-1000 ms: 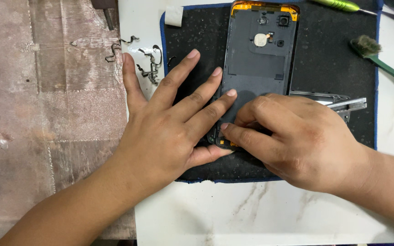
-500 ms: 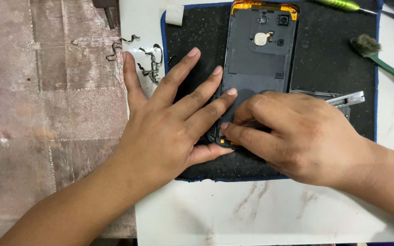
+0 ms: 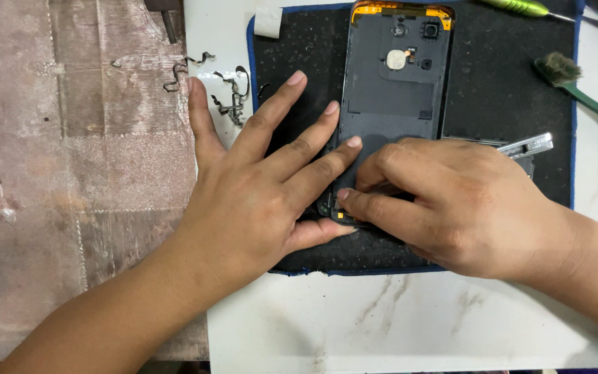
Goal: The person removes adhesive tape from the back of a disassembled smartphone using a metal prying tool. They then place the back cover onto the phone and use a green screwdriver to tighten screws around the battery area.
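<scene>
An opened phone [image 3: 394,83] lies back-up on a black mat [image 3: 500,90], its dark inner frame showing and an orange strip along its top edge. My left hand [image 3: 257,187] lies flat with fingers spread, its fingertips pressing the phone's left side. My right hand [image 3: 451,201] covers the phone's lower end, thumb and fingers pinched at the bottom left corner. What the pinch holds is hidden. Metal tweezers [image 3: 527,147] stick out from under my right hand.
A green-handled brush [image 3: 583,97] lies at the mat's right edge, and a green screwdriver [image 3: 520,7] at the top. Bent metal clips [image 3: 230,97] and a small white piece [image 3: 268,21] sit left of the mat. White marble table [image 3: 396,325] below; a worn brown surface [image 3: 70,173] at left.
Both hands stay in place on the phone; my right-hand fingers shift only slightly at the lower corner.
</scene>
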